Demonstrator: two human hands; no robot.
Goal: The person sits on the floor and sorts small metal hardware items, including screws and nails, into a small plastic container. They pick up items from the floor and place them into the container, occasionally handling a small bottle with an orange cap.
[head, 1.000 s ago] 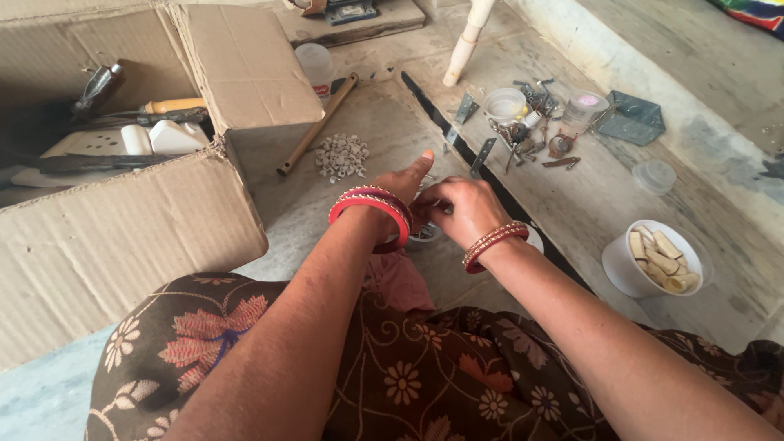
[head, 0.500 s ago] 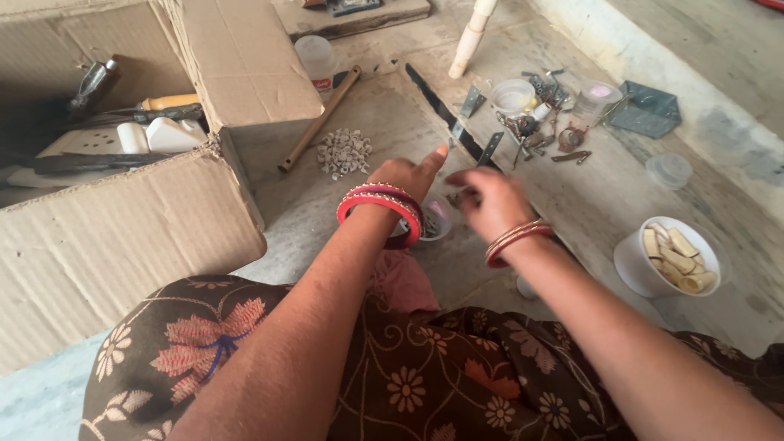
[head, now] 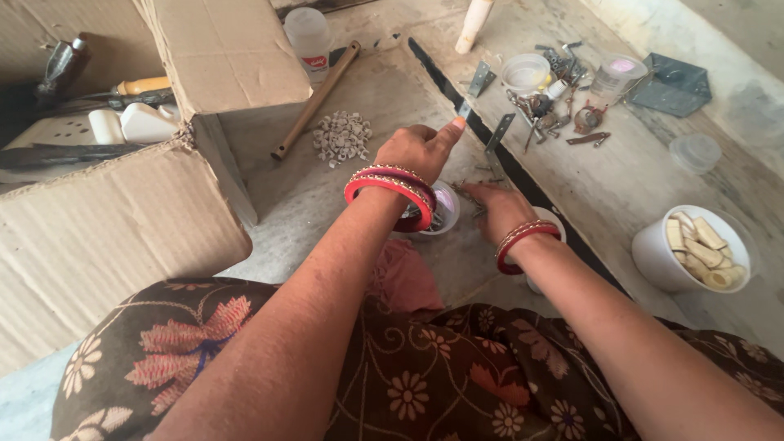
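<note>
An open brown cardboard box (head: 122, 204) sits far left; behind it, a red-and-white-labelled plastic jar (head: 309, 37).

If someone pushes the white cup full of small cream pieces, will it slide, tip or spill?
The white cup looks wide and squat, so it would probably slide rather than tip. It seems light plastic. The cream pieces are heaped near its rim, so a hard shove might spill some.
</note>
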